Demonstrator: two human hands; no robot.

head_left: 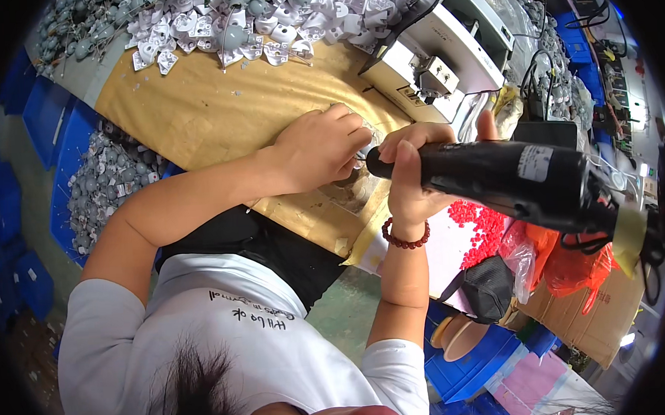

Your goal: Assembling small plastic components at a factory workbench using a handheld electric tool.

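centre-right: black electric screwdriver (494,174) gripped by right hand (413,193) | left hand (317,150) curled, pinch can't be told | slip risked by tilting

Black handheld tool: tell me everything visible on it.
The black handheld tool is long and rounded, plastic-looking and slightly glossy, with a narrow nose and a thicker rear. A pale printed label sits on its side; dark cord and a yellow strip show near its rear. It lies roughly level across the picture, nose leftward. The right hand grips it near the nose, close to the left hand. Whether it's running can't be told.
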